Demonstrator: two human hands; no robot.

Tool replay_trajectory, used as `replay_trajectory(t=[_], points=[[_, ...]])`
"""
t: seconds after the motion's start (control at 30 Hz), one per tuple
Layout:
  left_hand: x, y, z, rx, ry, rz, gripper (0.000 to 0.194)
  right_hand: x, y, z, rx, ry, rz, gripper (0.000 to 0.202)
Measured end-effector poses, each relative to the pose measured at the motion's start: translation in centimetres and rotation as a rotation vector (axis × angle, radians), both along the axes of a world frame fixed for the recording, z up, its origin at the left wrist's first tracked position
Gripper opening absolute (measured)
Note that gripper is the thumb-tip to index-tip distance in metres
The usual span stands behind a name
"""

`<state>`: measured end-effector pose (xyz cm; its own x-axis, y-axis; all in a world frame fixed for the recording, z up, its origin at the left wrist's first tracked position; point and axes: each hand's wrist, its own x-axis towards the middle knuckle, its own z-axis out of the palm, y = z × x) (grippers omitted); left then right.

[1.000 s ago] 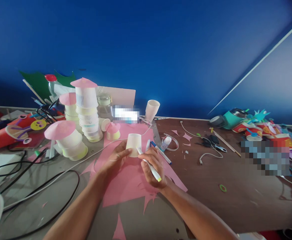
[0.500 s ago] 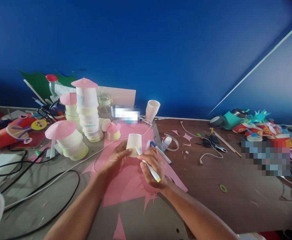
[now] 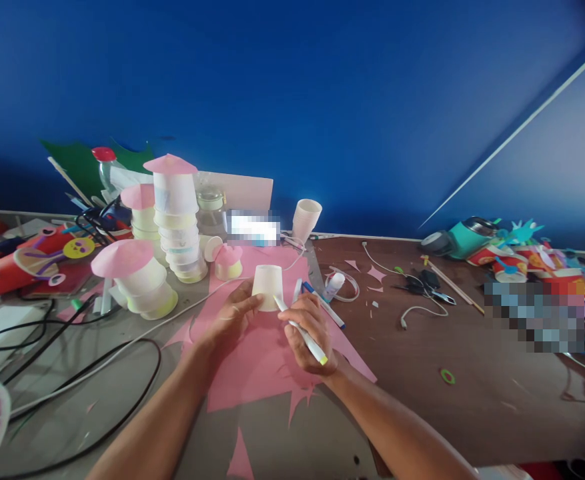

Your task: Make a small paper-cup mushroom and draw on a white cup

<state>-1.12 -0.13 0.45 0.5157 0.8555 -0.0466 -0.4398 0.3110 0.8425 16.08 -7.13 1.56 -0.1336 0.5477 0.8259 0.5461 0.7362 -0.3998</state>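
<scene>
My left hand (image 3: 238,311) grips a white paper cup (image 3: 268,283), turned upside down, by its left side. In my right hand (image 3: 308,333) is a white marker (image 3: 311,345) with a yellow end, its tip at the lower right of the cup's wall. Whether the tip touches the cup I cannot tell. Pink paper (image 3: 242,383) lies under both hands. Just right of the cup are a blue-capped marker (image 3: 325,305) and a small white bottle (image 3: 333,287).
Stacked cups with pink cone roofs (image 3: 176,220) stand at the left, near a shorter stack (image 3: 135,277). Cables (image 3: 159,363) cross the left side. A cup stack (image 3: 306,220) stands by the blue wall. Keys (image 3: 425,285), a green ring (image 3: 447,377) and a teal bottle (image 3: 469,237) are at the right.
The cup has risen very slightly in my left hand. My right hand and the marker have shifted a little to the right.
</scene>
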Motion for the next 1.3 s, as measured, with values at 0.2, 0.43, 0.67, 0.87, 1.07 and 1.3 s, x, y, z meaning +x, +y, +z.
replay_trajectory(t=[0.2,0.43,0.67,0.87,1.07,1.3], points=[[0.0,-0.1,0.2,0.003,0.001,-0.030,0.043,-0.1,0.0,0.0,0.002,-0.017,-0.007,0.026],[-0.1,0.0,-0.1,0.012,0.017,-0.029,0.045,-0.2,0.1,0.0,0.004,-0.015,-0.001,0.026],[0.0,-0.1,0.1,0.010,0.016,-0.031,0.041,-0.1,0.2,-0.5,-0.028,-0.031,-0.002,0.027],[-0.1,0.0,0.0,-0.014,0.002,-0.019,0.046,-0.1,0.2,-0.4,-0.020,-0.047,-0.020,0.023],[0.0,-0.1,0.1,-0.023,-0.012,0.005,0.042,0.1,0.2,-0.4,-0.008,0.014,-0.017,0.024],[0.2,-0.2,0.5,-0.016,-0.021,-0.001,0.036,0.2,0.4,-1.1,-0.056,0.050,-0.077,0.018]])
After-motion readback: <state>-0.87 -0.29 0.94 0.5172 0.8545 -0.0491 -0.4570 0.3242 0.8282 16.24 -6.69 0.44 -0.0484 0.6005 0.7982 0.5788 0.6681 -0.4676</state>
